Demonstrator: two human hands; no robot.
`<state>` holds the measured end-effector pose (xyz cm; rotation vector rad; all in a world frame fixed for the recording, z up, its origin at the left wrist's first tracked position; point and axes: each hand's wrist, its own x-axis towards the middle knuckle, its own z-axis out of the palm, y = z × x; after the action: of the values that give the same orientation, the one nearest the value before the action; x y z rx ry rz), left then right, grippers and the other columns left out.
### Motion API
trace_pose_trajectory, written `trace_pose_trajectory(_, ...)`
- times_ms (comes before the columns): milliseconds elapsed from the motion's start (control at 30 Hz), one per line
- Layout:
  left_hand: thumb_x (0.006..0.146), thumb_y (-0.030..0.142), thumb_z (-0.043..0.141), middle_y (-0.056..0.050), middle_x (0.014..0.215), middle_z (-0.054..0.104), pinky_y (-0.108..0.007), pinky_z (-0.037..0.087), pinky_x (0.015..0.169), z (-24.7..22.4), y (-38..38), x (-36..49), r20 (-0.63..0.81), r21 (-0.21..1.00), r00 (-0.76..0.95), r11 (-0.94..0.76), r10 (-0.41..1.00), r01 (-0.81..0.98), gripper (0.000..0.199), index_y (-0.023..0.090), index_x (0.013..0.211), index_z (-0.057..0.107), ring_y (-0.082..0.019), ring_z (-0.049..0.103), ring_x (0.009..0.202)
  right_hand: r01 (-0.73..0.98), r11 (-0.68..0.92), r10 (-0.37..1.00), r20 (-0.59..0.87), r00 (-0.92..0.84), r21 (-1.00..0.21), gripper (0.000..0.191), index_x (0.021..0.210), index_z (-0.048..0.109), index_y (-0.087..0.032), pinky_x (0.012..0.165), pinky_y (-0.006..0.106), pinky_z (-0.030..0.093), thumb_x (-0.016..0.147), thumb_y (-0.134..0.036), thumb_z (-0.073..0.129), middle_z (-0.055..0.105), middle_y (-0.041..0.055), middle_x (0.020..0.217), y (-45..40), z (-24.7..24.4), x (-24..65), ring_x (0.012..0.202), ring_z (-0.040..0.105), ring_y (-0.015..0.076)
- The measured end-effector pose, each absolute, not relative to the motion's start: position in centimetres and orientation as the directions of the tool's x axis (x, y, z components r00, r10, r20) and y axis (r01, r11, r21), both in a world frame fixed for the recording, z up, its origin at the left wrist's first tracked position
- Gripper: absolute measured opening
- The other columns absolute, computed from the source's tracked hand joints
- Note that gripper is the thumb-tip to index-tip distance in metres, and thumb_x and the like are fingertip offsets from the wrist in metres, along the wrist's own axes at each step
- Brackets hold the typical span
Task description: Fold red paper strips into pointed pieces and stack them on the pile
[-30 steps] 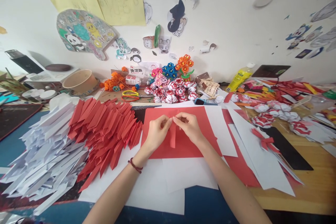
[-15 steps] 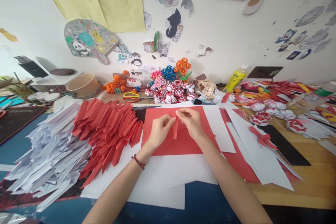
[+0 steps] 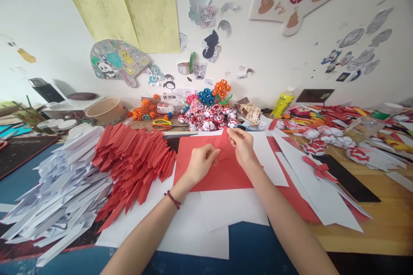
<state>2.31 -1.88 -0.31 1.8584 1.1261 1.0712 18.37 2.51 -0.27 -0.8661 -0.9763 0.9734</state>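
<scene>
A red paper strip (image 3: pixel 223 139) slants between my hands over a red paper sheet (image 3: pixel 200 180). The fingers of my right hand (image 3: pixel 241 147) pinch its upper end. My left hand (image 3: pixel 201 162), with a dark red cord bracelet (image 3: pixel 172 200) at the wrist, has thumb and forefinger closed at the strip's lower end. The red of strip and sheet blends there, so the strip's edge near the left fingertips is hard to make out. Left of the hands lies a heap of folded red paper strips (image 3: pixel 132 159), beside a heap of folded white paper strips (image 3: pixel 71 189).
White sheets (image 3: pixel 193 223) lie under the red one. Red-and-white paper flowers (image 3: pixel 208 120) and yellow-handled pliers (image 3: pixel 162 123) sit at the back, with a yellow bottle (image 3: pixel 282 103) farther right. A red folded bow shape (image 3: pixel 319 167) rests on white paper at right.
The strip has gone from hanging nearly upright to slanting up to the right. My right hand has moved slightly right and my left hand slightly down. The camera view has tilted up.
</scene>
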Motion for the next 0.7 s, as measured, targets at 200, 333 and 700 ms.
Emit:
trace_pose_trajectory(200,0.090,0.051,0.047,0.003,0.047,0.052,-0.021,0.036,0.053,-0.3,-1.6,1.8,0.251,0.924,0.225,-0.302,0.941,0.233,0.044,0.017,0.061,0.048,-0.009,0.047,0.046,-0.289,0.222,0.975,0.217,0.049,-0.931,0.033,0.076,0.068,-0.016,0.049,0.024,0.031,0.072,-0.049,0.074,0.052,-0.0013,0.061,2.2,0.4,18.9,0.053,0.042,0.0092)
trace_pose_trajectory(333,0.089,0.054,0.047,0.003,0.050,0.052,-0.022,0.038,0.051,-0.1,-1.6,1.7,0.187,0.979,0.256,-0.202,0.948,0.035,0.045,0.017,0.064,0.048,-0.009,0.048,0.046,-0.298,0.146,0.945,0.222,-0.241,-0.943,0.040,0.094,0.071,-0.016,0.056,0.025,0.036,0.080,-0.053,0.066,0.056,0.0007,0.066,1.5,0.7,18.6,0.058,0.046,0.0106)
trace_pose_trajectory(700,0.092,0.041,0.049,-0.003,0.099,0.068,-0.023,0.041,0.067,1.4,-1.4,0.3,0.441,0.764,0.112,-0.438,0.890,0.474,0.024,0.021,0.099,0.060,-0.014,0.059,0.080,0.117,0.313,0.920,0.270,-0.286,-0.943,0.039,0.092,0.071,-0.016,0.062,0.027,0.043,0.077,-0.052,0.069,0.066,0.0038,0.079,0.5,0.4,17.2,0.069,0.057,0.0163)
